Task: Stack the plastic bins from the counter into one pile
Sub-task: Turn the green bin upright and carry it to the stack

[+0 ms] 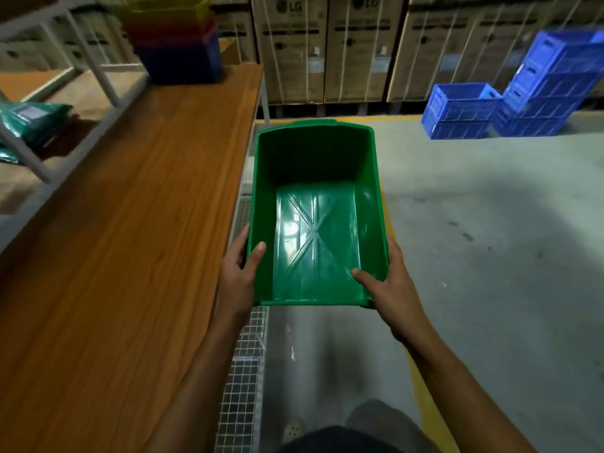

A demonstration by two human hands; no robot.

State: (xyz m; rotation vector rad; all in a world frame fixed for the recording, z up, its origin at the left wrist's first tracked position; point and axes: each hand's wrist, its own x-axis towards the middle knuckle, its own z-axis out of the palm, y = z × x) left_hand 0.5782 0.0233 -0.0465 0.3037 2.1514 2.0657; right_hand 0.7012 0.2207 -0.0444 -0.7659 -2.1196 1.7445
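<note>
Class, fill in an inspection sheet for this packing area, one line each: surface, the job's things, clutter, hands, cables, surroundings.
Surface: long wooden counter on the left.
Job's things: green bin, empty, held in the air beside the counter's edge; pile of nested coloured bins at the counter's far end, with blue at the bottom.
Clutter: green packets at the far left.
Hands: left hand grips the bin's left rim, thumb inside; right hand grips its near right corner, thumb inside.
Cables: nothing seen.
Surroundings: cardboard cartons along the back; blue crates stacked on the concrete floor.
</note>
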